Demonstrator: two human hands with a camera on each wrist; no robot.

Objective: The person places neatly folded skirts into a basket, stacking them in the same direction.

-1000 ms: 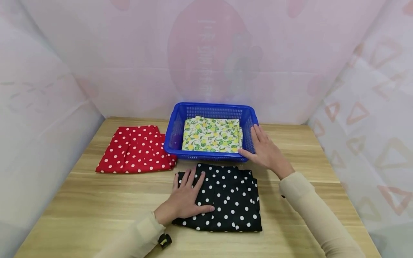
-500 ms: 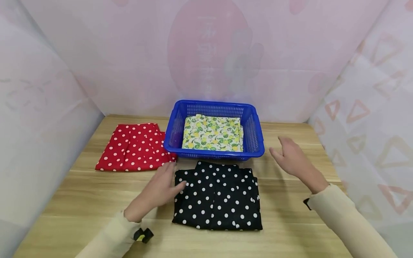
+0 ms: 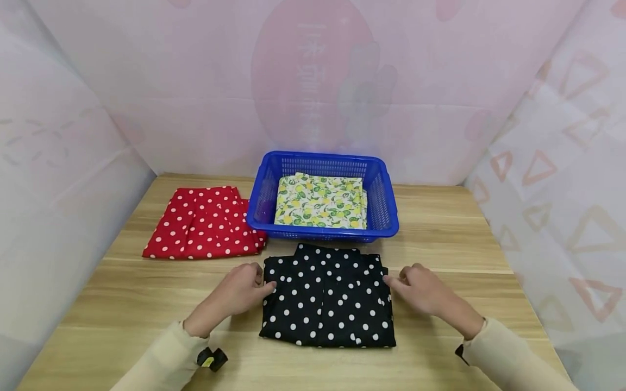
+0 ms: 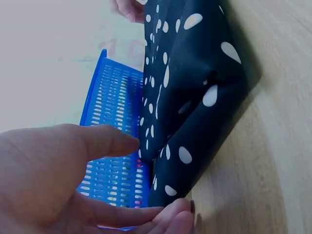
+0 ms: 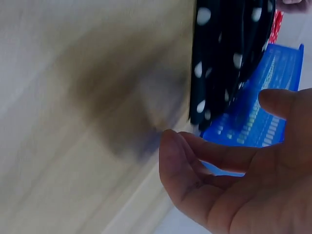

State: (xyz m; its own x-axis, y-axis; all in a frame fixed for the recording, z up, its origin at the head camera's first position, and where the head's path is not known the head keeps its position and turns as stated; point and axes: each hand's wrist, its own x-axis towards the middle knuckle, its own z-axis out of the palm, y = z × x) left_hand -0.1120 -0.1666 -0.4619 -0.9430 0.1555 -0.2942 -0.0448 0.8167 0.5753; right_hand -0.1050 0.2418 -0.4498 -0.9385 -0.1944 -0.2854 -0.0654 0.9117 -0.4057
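A folded black cloth with white dots (image 3: 327, 301) lies on the wooden table in the head view. At its left edge my left hand (image 3: 239, 288) lays the thumb over the top, while the curled fingertips (image 4: 178, 212) meet the lower edge near the table. My right hand (image 3: 425, 288) is beside the opposite edge, its thumb close to the cloth. In the right wrist view, those fingers (image 5: 178, 161) are bent with a gap between them and the thumb, and the cloth edge (image 5: 197, 97) is just beyond.
Behind the black cloth stands a blue plastic basket (image 3: 323, 234), holding a folded lemon-print cloth (image 3: 320, 201). A folded red cloth with white dots (image 3: 205, 225) lies to the left, meeting the basket's side. Printed fabric walls (image 3: 195, 125) enclose the table (image 3: 146, 315).
My left hand has slid off the black cloth's top to its left edge. My right hand has left the basket's rim, swung right, then come down to the black cloth's right edge.
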